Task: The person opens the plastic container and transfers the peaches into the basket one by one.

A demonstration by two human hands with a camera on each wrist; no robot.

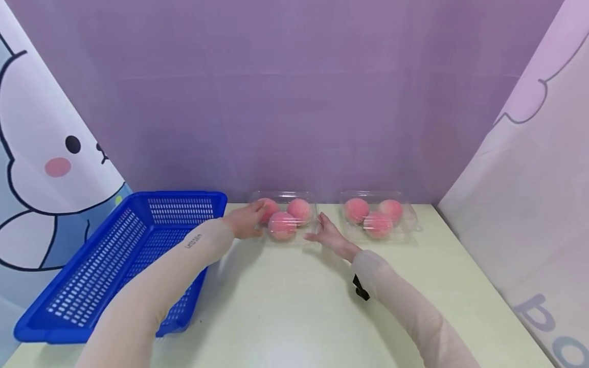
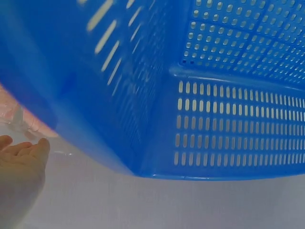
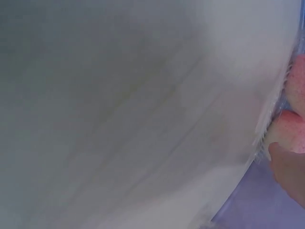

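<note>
Lighting the head view brightly, glaring white off the near tabletop [image 1: 285, 327], glinting on clear boxes [image 1: 282, 195], casting soft shadows beside both sleeves [image 1: 152, 286]. Looking dim, hazy at right wrist; blurring along the closest basket wall [image 2: 52, 57] at left.

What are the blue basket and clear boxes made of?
The blue basket looks like smooth, shiny moulded plastic: neat slots run through its walls. The clear boxes seem thin, glossy plastic: light glints off them and the pink balls show through.
</note>
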